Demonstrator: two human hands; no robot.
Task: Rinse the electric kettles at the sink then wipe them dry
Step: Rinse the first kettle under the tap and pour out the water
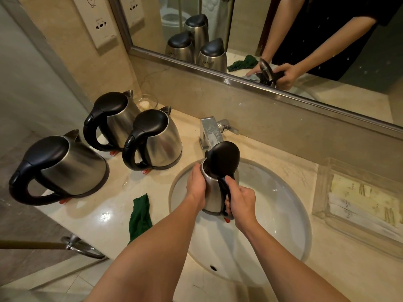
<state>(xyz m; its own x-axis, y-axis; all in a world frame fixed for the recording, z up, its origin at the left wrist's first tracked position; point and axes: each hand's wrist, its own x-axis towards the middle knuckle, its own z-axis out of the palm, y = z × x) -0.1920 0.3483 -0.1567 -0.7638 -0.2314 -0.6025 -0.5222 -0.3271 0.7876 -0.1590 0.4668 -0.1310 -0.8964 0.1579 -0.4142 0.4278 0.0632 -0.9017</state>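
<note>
Open-lidded kettle (214, 188) is held over sink (290, 214) below tap (210, 132): right hand (241, 202) clenches its handle, left hand (196, 185) cups body. Risk: wet steel slips, or water reaches the base contacts w/ too much tilt.

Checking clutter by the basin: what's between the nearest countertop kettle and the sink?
In the head view, only the green cloth lies on the counter between the nearest kettle and the sink rim; the rest is bare.

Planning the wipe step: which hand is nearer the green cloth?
Left. The left hand, on the held kettle, is closer to the green cloth; the right hand grips the handle beyond.
</note>
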